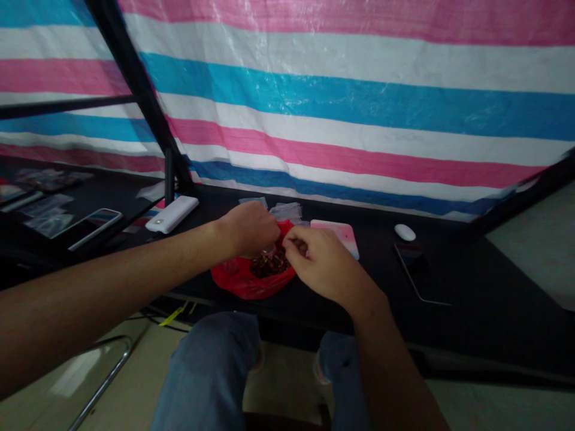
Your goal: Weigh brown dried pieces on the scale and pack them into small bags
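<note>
A red plastic bag (251,286) lies opened out on the black desk, with many small dark brown pieces (269,264) heaped inside it. Over the bag's left side is my left hand (251,227), closed, its fingertips mostly hidden behind its back. A bit of shiny clear plastic (268,249) shows just under it. My right hand (317,257) hovers at the bag's right edge, thumb and fingers pinched together. Whatever sits between those fingers is too small and dim to name.
Clear plastic bags (287,212) lie behind the red bag, beside a pink-and-white flat object (336,233). A white device (172,214) stands to the left. Rightward are a white oval object (405,232) and a dark phone (420,272). Striped sheeting (341,108) hangs behind the desk (489,311).
</note>
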